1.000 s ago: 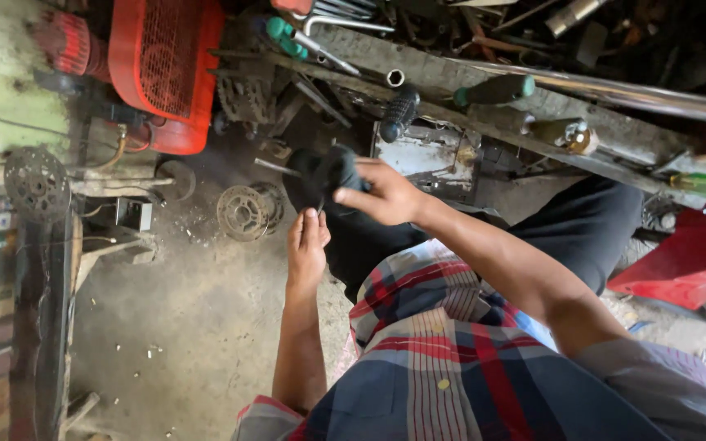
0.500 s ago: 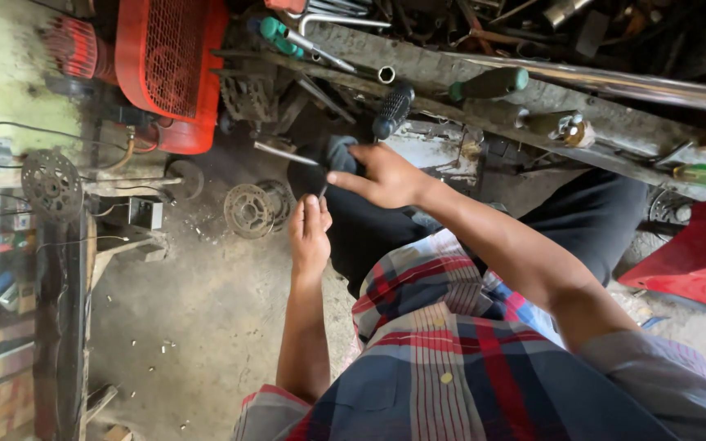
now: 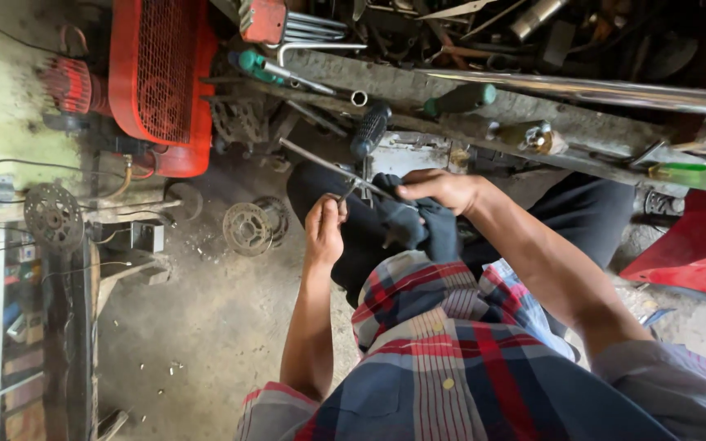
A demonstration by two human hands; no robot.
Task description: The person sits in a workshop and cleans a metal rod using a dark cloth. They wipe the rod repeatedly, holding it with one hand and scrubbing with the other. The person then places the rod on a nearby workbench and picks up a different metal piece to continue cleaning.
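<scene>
The left hand [image 3: 324, 233] now pinches a thin metal rod [image 3: 320, 162] while the right hand [image 3: 443, 189] has drawn the dark rag [image 3: 414, 220] (bunched) along it toward the lap.

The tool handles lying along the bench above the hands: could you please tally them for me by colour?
Green handles: 3, one at the left, one in the middle, one pale green at the right
Black handles: 1, ribbed
Total: 4
</scene>
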